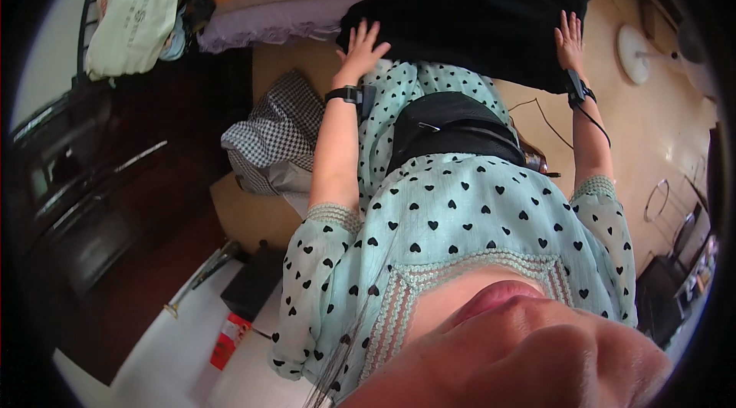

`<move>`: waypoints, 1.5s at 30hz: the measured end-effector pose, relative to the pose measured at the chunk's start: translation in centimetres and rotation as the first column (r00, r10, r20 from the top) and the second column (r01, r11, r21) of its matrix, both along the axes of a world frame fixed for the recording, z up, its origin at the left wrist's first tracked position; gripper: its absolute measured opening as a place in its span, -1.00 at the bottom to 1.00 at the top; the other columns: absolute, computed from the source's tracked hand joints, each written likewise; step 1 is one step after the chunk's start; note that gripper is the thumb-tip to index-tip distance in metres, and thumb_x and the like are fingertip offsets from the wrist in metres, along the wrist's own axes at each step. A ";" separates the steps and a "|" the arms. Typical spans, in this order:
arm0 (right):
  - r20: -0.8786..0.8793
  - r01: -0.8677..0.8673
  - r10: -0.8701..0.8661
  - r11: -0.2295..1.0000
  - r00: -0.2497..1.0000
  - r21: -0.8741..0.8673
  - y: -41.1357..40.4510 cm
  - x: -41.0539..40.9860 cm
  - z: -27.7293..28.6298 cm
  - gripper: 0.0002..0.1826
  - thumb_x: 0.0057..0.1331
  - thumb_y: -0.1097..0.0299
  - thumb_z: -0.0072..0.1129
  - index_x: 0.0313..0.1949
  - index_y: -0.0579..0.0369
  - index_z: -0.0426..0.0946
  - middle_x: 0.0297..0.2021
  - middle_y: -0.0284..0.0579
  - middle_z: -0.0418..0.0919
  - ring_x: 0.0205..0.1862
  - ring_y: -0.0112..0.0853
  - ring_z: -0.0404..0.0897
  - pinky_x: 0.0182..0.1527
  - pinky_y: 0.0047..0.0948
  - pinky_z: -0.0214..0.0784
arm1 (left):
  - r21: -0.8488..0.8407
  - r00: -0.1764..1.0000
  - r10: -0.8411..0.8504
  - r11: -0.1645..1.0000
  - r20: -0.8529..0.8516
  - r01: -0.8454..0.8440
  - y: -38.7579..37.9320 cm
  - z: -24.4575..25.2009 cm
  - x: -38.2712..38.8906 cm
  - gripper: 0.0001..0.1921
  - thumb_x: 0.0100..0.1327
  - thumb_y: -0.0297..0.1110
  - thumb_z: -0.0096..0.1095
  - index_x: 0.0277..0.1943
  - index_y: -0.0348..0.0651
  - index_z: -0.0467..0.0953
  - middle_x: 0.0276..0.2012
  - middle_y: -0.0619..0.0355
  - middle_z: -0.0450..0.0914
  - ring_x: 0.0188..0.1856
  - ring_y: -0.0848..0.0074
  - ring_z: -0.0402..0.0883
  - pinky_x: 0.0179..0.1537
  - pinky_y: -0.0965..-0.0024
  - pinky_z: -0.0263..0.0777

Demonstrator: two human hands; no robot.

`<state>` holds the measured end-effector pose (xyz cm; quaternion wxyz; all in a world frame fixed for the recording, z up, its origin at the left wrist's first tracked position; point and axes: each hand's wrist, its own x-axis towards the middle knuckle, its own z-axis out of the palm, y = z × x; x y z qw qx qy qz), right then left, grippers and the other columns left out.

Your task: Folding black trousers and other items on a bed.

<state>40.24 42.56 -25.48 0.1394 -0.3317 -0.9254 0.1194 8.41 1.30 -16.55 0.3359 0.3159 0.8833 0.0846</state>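
A large piece of black cloth (460, 29), apparently a garment, is spread out in front of my body. Its near part hangs down over the edge of a bed-like surface with lilac ruffled bedding (276, 23). My left hand (362, 50) rests on the cloth's left side, palm down with fingers spread. On the right edge of the same cloth lies my right hand (569, 46), flat, its fingers a little apart. Neither hand grasps the fabric. The cloth's far end runs past the top of the view, so its full shape is hidden.
A cream tote bag (135, 23) bearing writing stands at the upper left, above dark glossy furniture (109, 178). Houndstooth fabric (276, 132) is heaped left of my legs. A round white stand base (632, 54) is on the floor at right, with a thin cable (543, 112) nearer me.
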 end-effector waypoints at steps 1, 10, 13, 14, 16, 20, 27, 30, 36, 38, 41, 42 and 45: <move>0.027 -0.013 0.014 1.000 1.000 -0.018 0.5 -0.9 0.2 -0.42 0.45 -0.05 -0.32 0.42 -0.37 -0.08 0.46 -0.25 -0.21 0.48 -0.23 -0.24 0.36 0.11 -0.20 | 0.270 0.969 0.159 0.940 0.191 -0.208 -3.2 -3.2 -1.4 -0.25 0.30 0.16 -0.06 0.45 0.13 -0.11 0.47 0.11 -0.26 0.48 0.07 -0.31 0.40 -0.01 -0.27; -0.171 0.246 -0.302 0.926 0.938 -0.287 -2.7 6.4 -1.1 -0.19 0.25 -0.05 0.16 0.35 0.07 0.07 0.35 0.23 0.03 0.41 -0.02 -0.02 0.38 -0.21 -0.12 | -0.204 0.434 0.716 0.617 0.546 -0.760 -11.9 -6.6 0.3 -0.12 0.26 0.43 -0.35 0.26 -0.28 0.29 0.15 -0.12 0.44 0.17 0.09 0.41 0.21 0.12 0.20; -0.089 0.413 -0.541 0.729 0.836 -0.546 -6.5 10.6 -1.4 -0.14 0.23 -0.10 0.17 0.34 0.16 0.08 0.34 0.17 0.08 0.41 -0.09 -0.01 0.38 -0.13 -0.14 | -0.190 0.311 0.788 0.469 0.532 -0.863 -9.9 -3.8 1.5 -0.12 0.25 0.43 -0.32 0.26 -0.27 0.29 0.12 -0.14 0.45 0.13 0.11 0.44 0.14 0.06 0.27; 0.075 0.410 -0.685 0.341 0.725 -0.846 -8.0 9.9 0.5 -0.14 0.23 -0.12 0.17 0.33 0.18 0.09 0.32 0.14 0.12 0.39 -0.11 0.05 0.37 -0.07 -0.11 | -0.185 0.297 0.795 0.449 0.529 -0.874 -10.9 -4.6 1.2 -0.12 0.25 0.43 -0.32 0.26 -0.27 0.29 0.12 -0.14 0.45 0.13 0.11 0.44 0.14 0.06 0.27; 0.297 0.310 -0.732 -0.123 0.613 -0.943 -8.9 9.9 1.3 -0.13 0.22 -0.14 0.18 0.31 0.21 0.10 0.30 0.11 0.16 0.37 -0.13 0.10 0.35 -0.01 -0.09 | -0.222 0.144 0.762 0.356 0.631 -0.908 -11.5 -6.7 -0.3 -0.12 0.25 0.43 -0.31 0.23 -0.31 0.30 0.06 -0.11 0.50 0.04 0.12 0.49 0.07 0.04 0.33; 0.281 -0.034 -0.758 -0.371 0.588 -0.928 -8.8 11.0 -0.6 -0.27 0.24 -0.11 0.17 0.22 0.15 0.25 0.21 0.05 0.29 0.27 -0.15 0.25 0.30 0.01 0.05 | -0.156 0.286 0.787 0.432 0.547 -0.888 -8.6 -7.2 -1.9 -0.10 0.23 0.44 -0.26 0.14 -0.39 0.36 -0.05 -0.11 0.55 -0.05 0.09 0.54 0.03 0.00 0.36; 0.326 -0.146 -0.829 -0.431 0.455 -0.890 -7.2 11.1 -2.4 -0.61 0.20 0.17 0.31 -0.10 0.13 0.46 -0.14 -0.09 0.55 -0.12 -0.27 0.54 0.05 -0.28 0.43 | -0.184 0.145 0.725 0.354 0.674 -0.917 -10.5 -10.6 -3.8 -0.44 0.27 0.09 0.14 0.11 -0.23 0.45 0.07 -0.02 0.51 0.04 0.17 0.50 0.06 0.12 0.36; 0.220 -0.198 -0.850 -0.349 0.479 -0.916 -7.1 9.7 -1.5 -0.65 0.17 0.23 0.34 -0.08 -0.03 0.47 -0.20 -0.24 0.56 -0.14 -0.35 0.52 -0.03 -0.30 0.41 | -0.035 -0.104 0.494 -0.147 0.863 -0.989 -13.2 -10.8 -5.1 -0.73 0.19 -0.25 0.28 -0.17 -0.26 0.51 -0.29 0.03 0.60 -0.31 0.31 0.60 -0.27 0.28 0.53; -0.113 -0.208 -0.909 0.030 0.402 -0.978 -6.1 9.9 5.3 -0.64 0.16 0.32 0.29 -0.05 0.03 0.49 -0.16 -0.27 0.59 -0.10 -0.41 0.54 -0.03 -0.34 0.38 | 0.584 0.343 0.661 -0.180 0.668 -0.791 -7.8 5.9 -5.6 -0.75 0.20 -0.31 0.14 -0.21 -0.37 0.49 -0.25 0.05 0.62 -0.26 0.39 0.63 -0.31 0.41 0.53; -0.210 -0.362 -0.885 0.050 0.416 -0.931 -5.5 10.2 7.8 -0.69 0.23 0.37 0.20 -0.05 0.16 0.50 -0.12 -0.14 0.60 -0.12 -0.33 0.60 -0.01 -0.32 0.47 | 0.665 0.427 0.600 -0.249 0.676 -0.704 -8.0 10.7 -4.5 -0.73 0.18 -0.30 0.17 -0.14 -0.32 0.47 -0.21 0.07 0.60 -0.27 0.43 0.61 -0.42 0.46 0.49; -0.232 -0.439 -0.910 0.063 0.343 -0.896 -6.3 9.3 9.9 -0.70 0.23 0.37 0.20 -0.06 0.15 0.50 -0.15 -0.14 0.61 -0.17 -0.33 0.63 -0.08 -0.33 0.51 | 0.654 0.358 0.664 -0.265 0.657 -0.709 -10.0 11.5 -3.7 -0.71 0.15 -0.33 0.20 -0.11 -0.30 0.46 -0.20 0.10 0.58 -0.29 0.46 0.55 -0.43 0.47 0.40; -0.189 -0.412 -0.915 0.028 0.357 -0.911 -7.1 9.0 10.2 -0.71 0.22 0.37 0.20 -0.07 0.15 0.51 -0.19 -0.15 0.62 -0.22 -0.34 0.63 -0.12 -0.35 0.52 | 0.617 0.286 0.753 -0.196 0.593 -0.762 -11.0 10.2 -3.9 -0.69 0.14 -0.34 0.22 -0.09 -0.32 0.45 -0.20 0.09 0.56 -0.28 0.45 0.51 -0.37 0.45 0.36; -0.069 -0.225 -0.843 -0.062 0.533 -0.972 -6.9 10.5 8.0 -0.72 0.21 0.35 0.21 -0.09 0.14 0.50 -0.22 -0.19 0.62 -0.23 -0.37 0.62 -0.16 -0.39 0.52 | 0.424 0.103 0.706 -0.296 0.700 -0.856 -13.3 8.3 -4.4 -0.76 0.14 -0.38 0.28 -0.15 -0.25 0.47 -0.26 0.14 0.56 -0.38 0.54 0.46 -0.47 0.51 0.22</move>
